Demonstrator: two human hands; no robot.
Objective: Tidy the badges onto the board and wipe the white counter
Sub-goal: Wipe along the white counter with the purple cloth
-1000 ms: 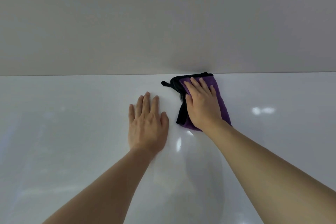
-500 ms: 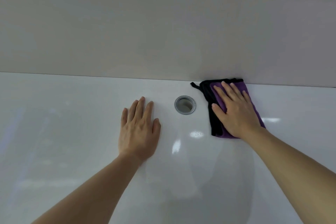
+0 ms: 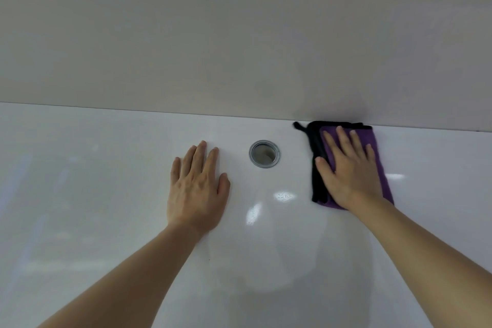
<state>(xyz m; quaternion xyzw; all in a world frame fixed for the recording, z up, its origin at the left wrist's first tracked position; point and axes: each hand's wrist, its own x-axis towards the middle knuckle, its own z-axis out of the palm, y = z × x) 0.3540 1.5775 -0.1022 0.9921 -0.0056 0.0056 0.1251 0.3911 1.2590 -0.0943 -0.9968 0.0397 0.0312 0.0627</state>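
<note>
**White counter, purple cloth at the back edge**

Glossy white was the counter (image 3: 93, 194), which ran the whole width of the view and mirrored soft patches of light. Behind it rose a plain grey wall (image 3: 213, 34), meeting the counter in a straight seam. A round metal-rimmed hole (image 3: 264, 154) sat in the counter between the two hands.

The left hand (image 3: 197, 189) lay flat on the bare counter, fingers straight and close together, holding nothing. The right hand (image 3: 346, 170) pressed palm-down on a folded purple cloth (image 3: 378, 157) with black edging, its fingers straight and slightly spread. The cloth lay under that hand, its far end touching the wall, just to the right of the hole.
</note>
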